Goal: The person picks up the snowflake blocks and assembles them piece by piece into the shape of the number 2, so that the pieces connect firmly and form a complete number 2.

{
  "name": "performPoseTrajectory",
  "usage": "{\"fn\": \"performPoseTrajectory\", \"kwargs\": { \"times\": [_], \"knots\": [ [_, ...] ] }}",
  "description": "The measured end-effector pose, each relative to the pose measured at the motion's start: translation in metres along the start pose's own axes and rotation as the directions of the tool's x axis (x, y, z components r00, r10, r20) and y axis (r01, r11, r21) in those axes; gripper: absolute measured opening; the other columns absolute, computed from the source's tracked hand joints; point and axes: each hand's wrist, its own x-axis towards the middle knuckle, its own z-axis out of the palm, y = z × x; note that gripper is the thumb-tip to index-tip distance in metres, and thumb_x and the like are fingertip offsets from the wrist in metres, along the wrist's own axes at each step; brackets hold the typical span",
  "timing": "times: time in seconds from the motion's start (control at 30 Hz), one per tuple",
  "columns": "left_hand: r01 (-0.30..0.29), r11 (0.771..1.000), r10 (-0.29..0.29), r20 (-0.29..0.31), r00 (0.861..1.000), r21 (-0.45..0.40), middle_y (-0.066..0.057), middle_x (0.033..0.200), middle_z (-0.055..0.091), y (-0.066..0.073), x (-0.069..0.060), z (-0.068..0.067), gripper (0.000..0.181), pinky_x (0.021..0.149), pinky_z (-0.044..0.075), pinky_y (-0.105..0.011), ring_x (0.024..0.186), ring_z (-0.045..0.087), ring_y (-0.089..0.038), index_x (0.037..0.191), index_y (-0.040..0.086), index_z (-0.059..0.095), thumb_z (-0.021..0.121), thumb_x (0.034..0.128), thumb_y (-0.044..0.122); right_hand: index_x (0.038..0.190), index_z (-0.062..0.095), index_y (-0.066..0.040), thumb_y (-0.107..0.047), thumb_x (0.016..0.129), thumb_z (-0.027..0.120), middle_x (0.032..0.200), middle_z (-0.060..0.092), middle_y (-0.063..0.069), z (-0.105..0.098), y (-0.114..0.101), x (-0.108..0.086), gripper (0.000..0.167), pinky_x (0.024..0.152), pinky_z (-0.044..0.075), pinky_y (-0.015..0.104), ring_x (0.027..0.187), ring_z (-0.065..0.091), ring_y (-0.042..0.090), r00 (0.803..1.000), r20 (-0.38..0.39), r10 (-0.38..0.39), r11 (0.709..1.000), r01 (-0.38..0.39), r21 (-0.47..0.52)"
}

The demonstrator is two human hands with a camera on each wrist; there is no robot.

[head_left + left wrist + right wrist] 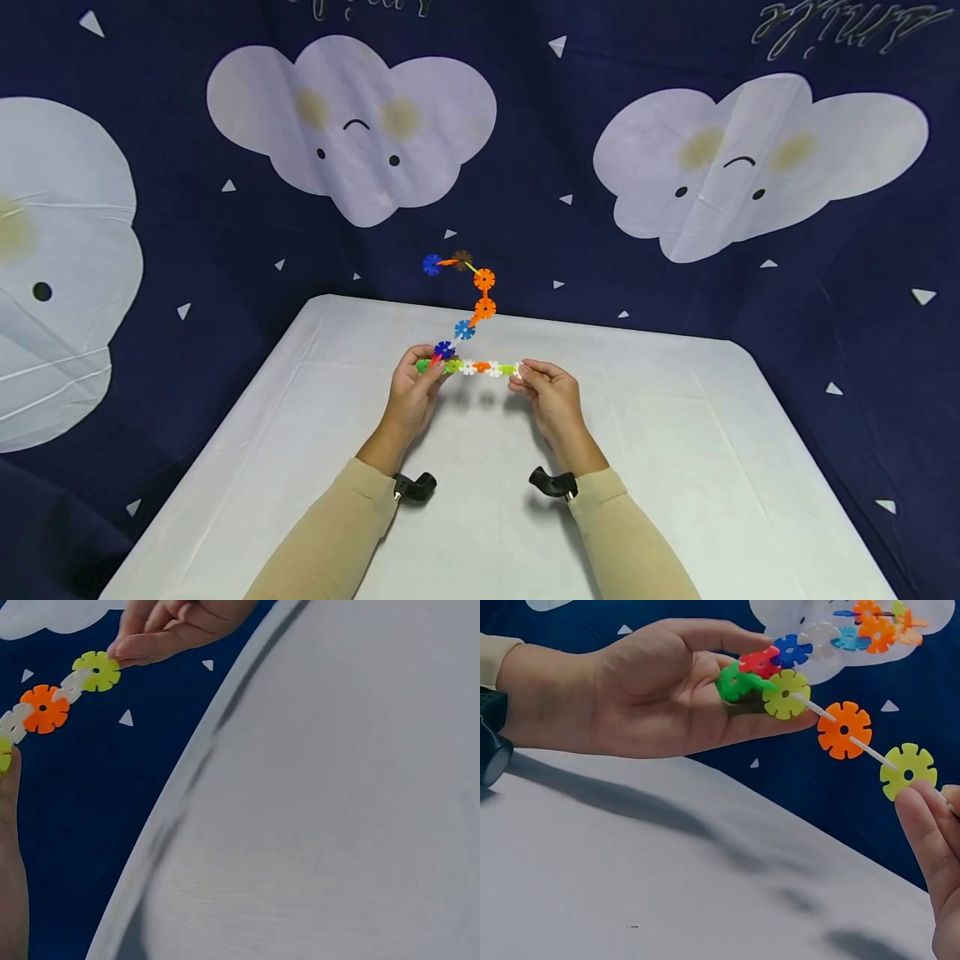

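A chain of notched, interlocking plastic snowflake discs (484, 309) hangs together in the air above the table. My left hand (412, 396) holds it near the green disc (736, 681) and red disc (760, 661), the thumb on one side and fingers on the other. From there one branch of blue, orange and brown discs curves up and away. A straight branch of yellow-green, white and orange discs (45, 709) runs across to my right hand (553, 400), whose thumb and fingers pinch its end at a white disc. Fingertips partly hide that end.
Below the hands is a white-covered table (480, 517), with their shadows on it. A dark blue cloth with white clouds (352, 125) and small triangles hangs behind. Each wrist wears a black camera mount (415, 487).
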Motion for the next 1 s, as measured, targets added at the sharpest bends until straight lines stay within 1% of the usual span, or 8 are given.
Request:
{"fn": "performPoseTrajectory", "kwargs": {
  "times": [0.17, 0.3, 0.47, 0.6, 0.7, 0.83, 0.9, 1.0],
  "knots": [
    [0.032, 0.999, -0.033, -0.012, 0.999, -0.031, -0.023, 0.124, 0.066, 0.002, -0.002, 0.000, 0.022, 0.101, 0.052, -0.042, 0.116, 0.069, -0.031, 0.122, -0.003, 0.054, 0.057, 0.1023, -0.013, 0.125, 0.055, 0.027, 0.017, 0.097, 0.063, 0.093, 0.075, 0.016, 0.001, 0.001, -0.001, 0.031, 0.070, 0.063, 0.034, 0.074, 0.076, 0.022, 1.000, 0.015, 0.023, 1.000, -0.023, 0.010],
    [0.053, 0.995, -0.054, -0.014, 0.998, -0.083, -0.030, 0.129, 0.061, 0.001, -0.002, 0.000, 0.027, 0.101, 0.051, -0.043, 0.117, 0.068, -0.034, 0.125, -0.005, 0.053, 0.057, 0.1004, -0.016, 0.127, 0.053, 0.028, 0.016, 0.097, 0.064, 0.092, 0.074, 0.016, 0.004, 0.001, -0.002, 0.034, 0.070, 0.064, 0.035, 0.074, 0.076, 0.023, 1.000, 0.009, 0.029, 0.999, -0.029, 0.027],
    [0.086, 0.980, -0.085, 0.015, 0.996, -0.178, -0.034, 0.136, 0.056, 0.000, -0.001, -0.001, 0.042, 0.105, 0.047, -0.044, 0.121, 0.066, -0.037, 0.139, -0.012, 0.048, 0.050, 0.0983, -0.021, 0.126, 0.053, 0.028, 0.015, 0.097, 0.065, 0.092, 0.074, 0.017, 0.007, -0.002, -0.004, 0.033, 0.070, 0.064, 0.036, 0.074, 0.076, 0.023, 1.000, 0.009, 0.017, 1.000, -0.017, 0.024],
    [0.127, 0.966, -0.119, 0.048, 0.992, -0.226, -0.031, 0.131, 0.063, 0.000, -0.001, -0.001, 0.039, 0.108, 0.045, -0.042, 0.122, 0.065, -0.038, 0.134, -0.015, 0.055, 0.049, 0.0960, -0.023, 0.119, 0.061, 0.022, 0.016, 0.097, 0.064, 0.093, 0.074, 0.018, 0.009, -0.003, -0.006, 0.024, 0.070, 0.064, 0.037, 0.074, 0.076, 0.024, 1.000, 0.028, 0.001, 1.000, -0.001, 0.029],
    [0.173, 0.959, -0.165, 0.051, 0.985, -0.225, -0.028, 0.129, 0.067, -0.001, -0.002, 0.000, 0.034, 0.108, 0.046, -0.040, 0.123, 0.065, -0.035, 0.126, -0.012, 0.065, 0.053, 0.0954, -0.021, 0.114, 0.067, 0.015, 0.015, 0.097, 0.066, 0.094, 0.074, 0.018, 0.012, -0.003, -0.008, 0.017, 0.071, 0.064, 0.037, 0.075, 0.077, 0.024, 0.999, 0.039, -0.006, 1.000, 0.005, 0.023],
    [0.230, 0.951, -0.225, 0.049, 0.973, -0.206, -0.026, 0.131, 0.067, -0.004, -0.004, 0.001, 0.030, 0.108, 0.045, -0.037, 0.127, 0.062, -0.032, 0.126, -0.008, 0.070, 0.062, 0.0975, -0.013, 0.115, 0.067, 0.015, 0.014, 0.098, 0.065, 0.094, 0.074, 0.018, 0.016, -0.003, -0.012, 0.017, 0.071, 0.064, 0.037, 0.076, 0.076, 0.023, 0.998, 0.055, -0.010, 1.000, 0.009, 0.014],
    [0.241, 0.952, -0.232, 0.067, 0.970, -0.191, -0.026, 0.133, 0.065, -0.005, -0.004, 0.001, 0.028, 0.109, 0.044, -0.039, 0.132, 0.059, -0.034, 0.127, -0.007, 0.070, 0.064, 0.1005, -0.008, 0.116, 0.066, 0.016, 0.014, 0.098, 0.066, 0.094, 0.074, 0.018, 0.018, -0.003, -0.013, 0.018, 0.071, 0.064, 0.037, 0.076, 0.076, 0.023, 0.998, 0.058, -0.011, 1.000, 0.010, 0.017],
    [0.243, 0.953, -0.224, 0.122, 0.967, -0.182, -0.026, 0.139, 0.062, -0.007, -0.003, -0.001, 0.023, 0.108, 0.045, -0.050, 0.136, 0.053, -0.040, 0.127, -0.006, 0.069, 0.060, 0.1064, -0.002, 0.116, 0.065, 0.017, 0.013, 0.098, 0.066, 0.095, 0.073, 0.018, 0.019, -0.003, -0.014, 0.018, 0.071, 0.064, 0.036, 0.076, 0.076, 0.023, 0.998, 0.057, -0.016, 1.000, 0.015, 0.016]
  ]
}}
